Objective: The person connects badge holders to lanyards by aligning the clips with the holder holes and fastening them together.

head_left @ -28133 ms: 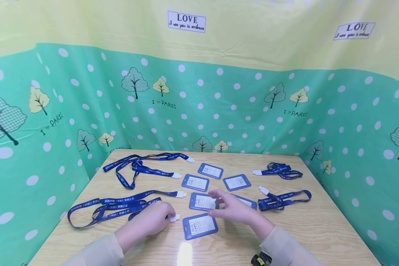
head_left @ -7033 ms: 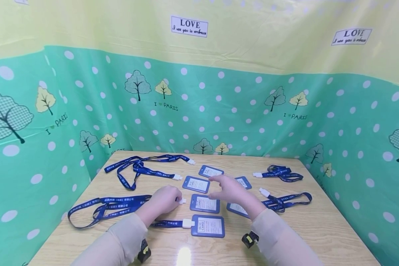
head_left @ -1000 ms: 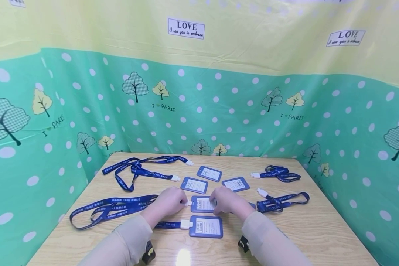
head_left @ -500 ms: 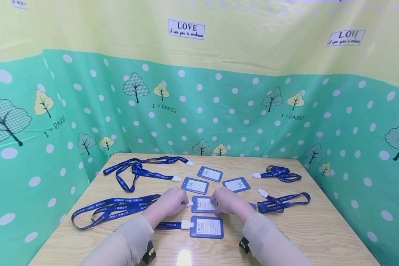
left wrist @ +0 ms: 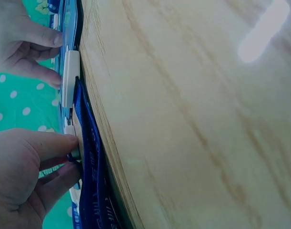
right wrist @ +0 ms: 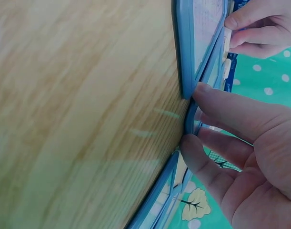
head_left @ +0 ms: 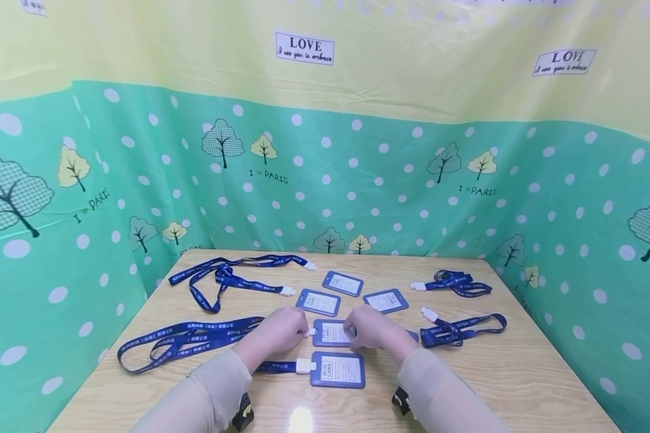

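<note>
Fingers of the left hand (head_left: 283, 329) pinch a white clip (head_left: 310, 331); the right hand (head_left: 376, 329) grips a blue card holder (head_left: 333, 333) by its right end, on a wooden table (head_left: 466, 385) before a dotted curtain (head_left: 303, 201), the holder's long axis left-to-right, slotted end toward the clip.

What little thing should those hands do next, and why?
Perhaps press the white clip home onto the card holder: the left hand pinches that clip at the holder's edge, the right hand holds its opposite end, and the nearest holder already wears a similar clip. Whether it's hooked is unclear.
</note>
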Tool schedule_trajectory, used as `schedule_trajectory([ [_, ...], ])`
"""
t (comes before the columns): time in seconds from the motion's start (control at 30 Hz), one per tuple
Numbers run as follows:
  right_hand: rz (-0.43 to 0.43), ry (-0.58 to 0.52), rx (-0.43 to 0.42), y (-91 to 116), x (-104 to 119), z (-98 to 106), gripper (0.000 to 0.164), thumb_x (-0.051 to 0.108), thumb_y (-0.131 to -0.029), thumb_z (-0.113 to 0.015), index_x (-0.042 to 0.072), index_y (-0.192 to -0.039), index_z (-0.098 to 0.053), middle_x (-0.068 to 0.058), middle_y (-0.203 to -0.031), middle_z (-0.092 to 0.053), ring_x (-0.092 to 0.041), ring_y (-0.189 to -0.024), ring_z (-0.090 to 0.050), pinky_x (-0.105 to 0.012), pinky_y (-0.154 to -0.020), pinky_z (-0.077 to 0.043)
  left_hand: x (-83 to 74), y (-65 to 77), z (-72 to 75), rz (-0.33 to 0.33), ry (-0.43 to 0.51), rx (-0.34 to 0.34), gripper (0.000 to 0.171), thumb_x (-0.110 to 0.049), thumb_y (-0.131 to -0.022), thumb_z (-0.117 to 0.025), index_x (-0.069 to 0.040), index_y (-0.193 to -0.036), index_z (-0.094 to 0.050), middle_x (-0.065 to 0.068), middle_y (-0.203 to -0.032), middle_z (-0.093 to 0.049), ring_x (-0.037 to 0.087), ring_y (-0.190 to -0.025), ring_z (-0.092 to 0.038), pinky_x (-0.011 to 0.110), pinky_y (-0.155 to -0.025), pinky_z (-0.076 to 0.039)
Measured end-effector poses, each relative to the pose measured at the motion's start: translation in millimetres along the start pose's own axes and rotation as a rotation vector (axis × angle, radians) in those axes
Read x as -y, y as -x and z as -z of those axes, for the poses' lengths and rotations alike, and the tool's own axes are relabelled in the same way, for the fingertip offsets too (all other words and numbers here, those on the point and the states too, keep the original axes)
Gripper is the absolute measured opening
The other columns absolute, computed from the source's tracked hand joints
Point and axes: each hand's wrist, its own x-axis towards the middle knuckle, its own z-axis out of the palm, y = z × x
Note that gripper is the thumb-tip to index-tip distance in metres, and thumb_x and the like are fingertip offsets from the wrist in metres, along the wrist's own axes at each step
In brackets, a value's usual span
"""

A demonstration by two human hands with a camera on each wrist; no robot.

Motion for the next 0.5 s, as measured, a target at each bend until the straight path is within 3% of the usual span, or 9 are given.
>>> schedule_trajectory([
  [0.5,0.006,0.000,-0.004,-0.6,0.2,0.1,0.042,0.016,-0.077,-0.090,0.011,-0.117,-0.077,-0.007,-0.117,-0.073,-0.012,-0.087,-0.064,-0.037,-0.088,-0.058,1.4,-1.4,-0.1,0.000,-0.015,0.012,0.009,-0.015,-0.092,-0.076,-0.020,-0.094,-0.083,-0.010,-0.085,-0.066,0.007,-0.082,-0.063,0.029,-0.081,-0.057],
])
